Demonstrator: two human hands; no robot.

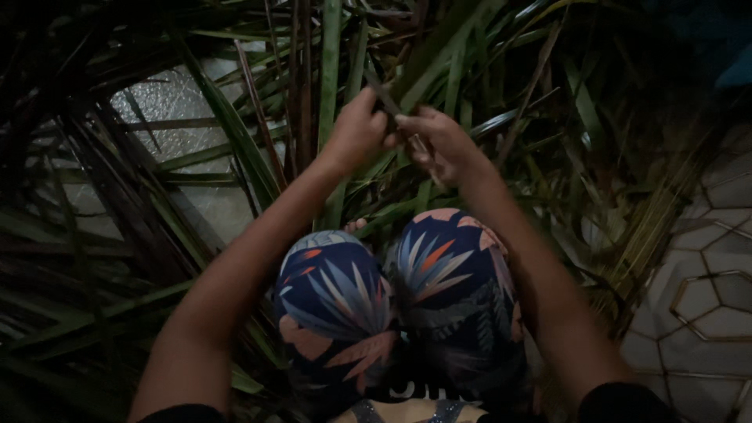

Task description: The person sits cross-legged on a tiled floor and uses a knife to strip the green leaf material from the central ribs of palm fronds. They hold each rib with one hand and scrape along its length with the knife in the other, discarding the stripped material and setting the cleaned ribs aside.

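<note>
Both my arms reach forward over my knees, which are drawn up together in dark cloth printed with leaves. My left hand is curled into a closed grip, knuckles up, around a long narrow green leaf. My right hand sits just beside it, nearly touching, with fingers pinched on a thin dark blade-like strip that sticks up between the two hands.

The light is poor and much is hard to read. I cannot tell whether that dark strip is a tool or a piece of leaf; its lower end is lost inside my right fingers. My fingertips on both hands are hidden by the hands themselves, and my upper arms are cut off at the bottom edge.

The leaf in my left hand runs straight away from me, its long axis going from below my wrist up past my knuckles and out of view at the top. The dark strip leans up and to the left from my right hand. All around both hands lies a pile of long leaves, fanning outward over a pale tiled floor.
</note>
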